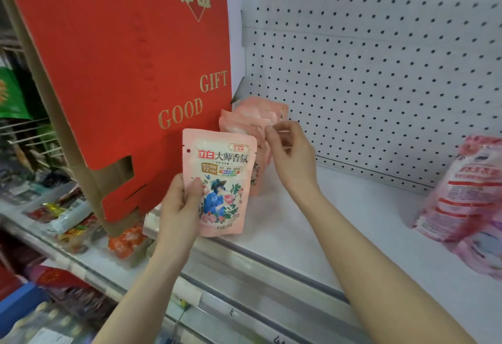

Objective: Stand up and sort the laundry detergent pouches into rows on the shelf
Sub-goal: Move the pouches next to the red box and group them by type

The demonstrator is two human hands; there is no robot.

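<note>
Left hand: the left hand (180,202) gripped a pink printed plastic detergent pouch (220,180), thumb on its face and fingers curled behind.
Held pouch: upright over the front edge of the white metal shelf (326,221).
Right hand: the right hand (290,158) pinched the top of one in the row of matching pink pouches (252,118), its fingers together.
Row: stood behind the held pouch, beside a red cardboard gift box (122,58).
Far right: larger pink-and-white bags (467,194) lay well apart.

Red box (116,71) reads "GOOD GIFT"; pouch (220,180) reads "3.8元"
</note>
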